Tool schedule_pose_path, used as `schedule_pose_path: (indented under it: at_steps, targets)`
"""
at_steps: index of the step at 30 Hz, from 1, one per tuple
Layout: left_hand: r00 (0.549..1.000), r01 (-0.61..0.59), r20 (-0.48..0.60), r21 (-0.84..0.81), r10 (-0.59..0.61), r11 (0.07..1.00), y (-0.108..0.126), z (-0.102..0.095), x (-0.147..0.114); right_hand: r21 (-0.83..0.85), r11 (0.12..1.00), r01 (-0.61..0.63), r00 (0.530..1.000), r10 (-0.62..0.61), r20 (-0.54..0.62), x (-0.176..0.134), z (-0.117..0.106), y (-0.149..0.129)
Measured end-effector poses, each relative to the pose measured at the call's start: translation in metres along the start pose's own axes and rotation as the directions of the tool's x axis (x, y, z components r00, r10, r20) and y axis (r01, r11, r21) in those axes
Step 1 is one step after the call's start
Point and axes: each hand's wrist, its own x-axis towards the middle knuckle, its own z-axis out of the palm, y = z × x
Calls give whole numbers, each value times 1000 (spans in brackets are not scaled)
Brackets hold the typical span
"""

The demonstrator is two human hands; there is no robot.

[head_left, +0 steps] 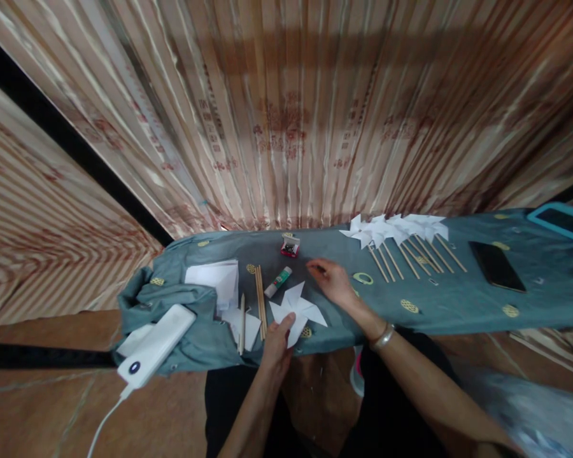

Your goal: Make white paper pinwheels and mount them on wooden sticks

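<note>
- Paper pinwheel [303,306]: held over the near edge of the grey-green cloth [449,308], just right of the wooden sticks [261,305]; whether it touches the cloth is unclear.
- The left hand [277,340] grips its near side, thumb on top; too hard a squeeze could crease the paper.
- The right hand [332,280] is apart from it, to the far right, fingertips drawn close together; whether they pinch something small cannot be told.
- The red box [289,249] stands open on the far side; a knock from the right fingers could spill its dark contents.
- The glue stick [277,282] lies slanted beside the pinwheel; a nudge could set it rolling.
- At far right, mounted pinwheels [384,230] overlap; dragging one could bend its neighbours.
</note>
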Motion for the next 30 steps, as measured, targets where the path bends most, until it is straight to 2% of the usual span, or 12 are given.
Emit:
schedule_pose_path:
  at_steps: [2,4,6,9,17,26,30]
  targets:
    - [1000,12,-8,-38,-12,999,2,2,-1,-159,981,113,993,-109,38,24,1,-9]
    - [999,28,-15,-62,-29,998,4,3,-2,-308,937,166,986,-148,83,47,4,-17]
    - [999,42,-31,-73,-44,996,5,3,-2,-425,881,207,976,-154,156,68,9,-24]
    - [998,34,-47,-83,-38,996,4,2,-1,-567,798,206,965,-70,252,89,20,-27]
    - [1000,21,21,-61,-20,998,4,-2,0,-655,732,189,954,21,299,107,39,-19]
    - [995,-14,104,-6,15,1000,-7,-12,10,-708,675,210,945,45,323,112,48,-19]
    - [996,-13,87,23,11,1000,-7,-13,10,-714,664,222,945,35,326,114,52,-21]
